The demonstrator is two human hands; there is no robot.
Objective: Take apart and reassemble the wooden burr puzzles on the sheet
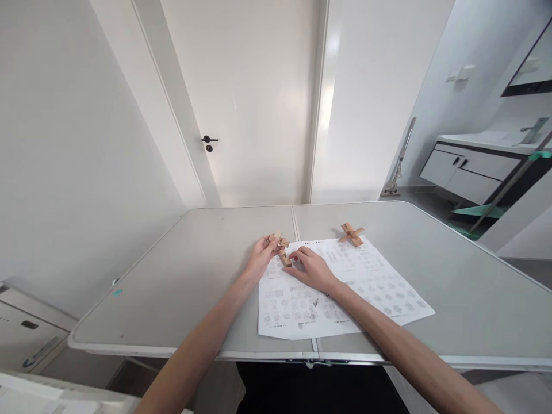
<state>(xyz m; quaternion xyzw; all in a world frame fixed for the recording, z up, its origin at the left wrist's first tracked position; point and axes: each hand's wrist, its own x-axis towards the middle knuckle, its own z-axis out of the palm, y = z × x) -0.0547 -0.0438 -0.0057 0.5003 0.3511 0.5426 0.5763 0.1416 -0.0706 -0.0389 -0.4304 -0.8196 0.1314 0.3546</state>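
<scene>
Several notched wooden puzzle pieces (278, 234) are in my left hand (261, 253), its fingers and thumb closed around them. Just below these, a wooden block (285, 260) slants over the paper; whether it joins the held pieces I cannot tell. My right hand (311, 269) is beside that block, fingers bent and the thumb apart from them, with nothing visible between. The thumb tip is close to the block's lower end. Beneath both hands is a white sheet (345, 310) printed with small diagrams. Crossed wooden pieces (352, 234) sit at its far right corner.
The grey folding table (181, 287) has a raised light rim and a seam down its middle. A white door (259, 103) with a black handle (209, 140) stands behind it. At the right are a mop (401, 161) and a sink cabinet (470, 167).
</scene>
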